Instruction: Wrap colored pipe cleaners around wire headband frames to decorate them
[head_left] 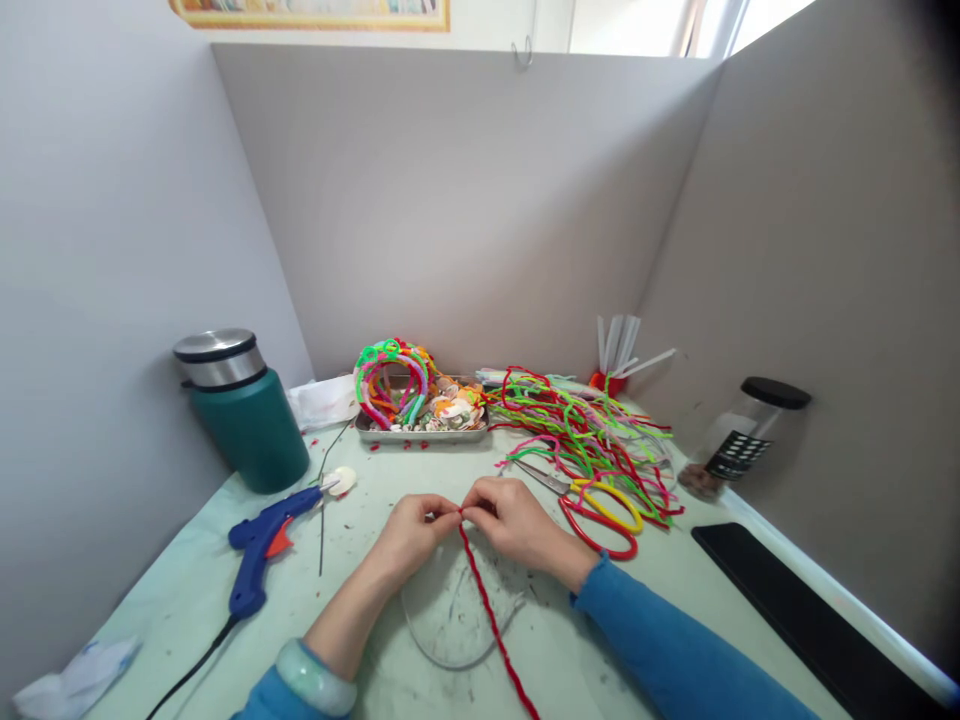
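My left hand (415, 532) and my right hand (508, 515) meet in the middle of the table, fingertips pinched together. Between them they grip the upper end of a red pipe cleaner (489, 612), which looks twisted and runs down toward the front edge of the view. Beneath it lies a thin pale headband-like hoop (450, 664), curved and open toward the back, not touched by my fingers. Right of my right hand rest scissors (600, 505) with one yellow and one red handle loop.
A blue glue gun (259, 550) with a cord lies left, near a green bottle (251, 425). Behind are a metal tray (420, 436) with colourful rings and pieces, and a heap of pipe cleaners (577, 420). A jar (739, 440) and a black slab (787, 600) are right.
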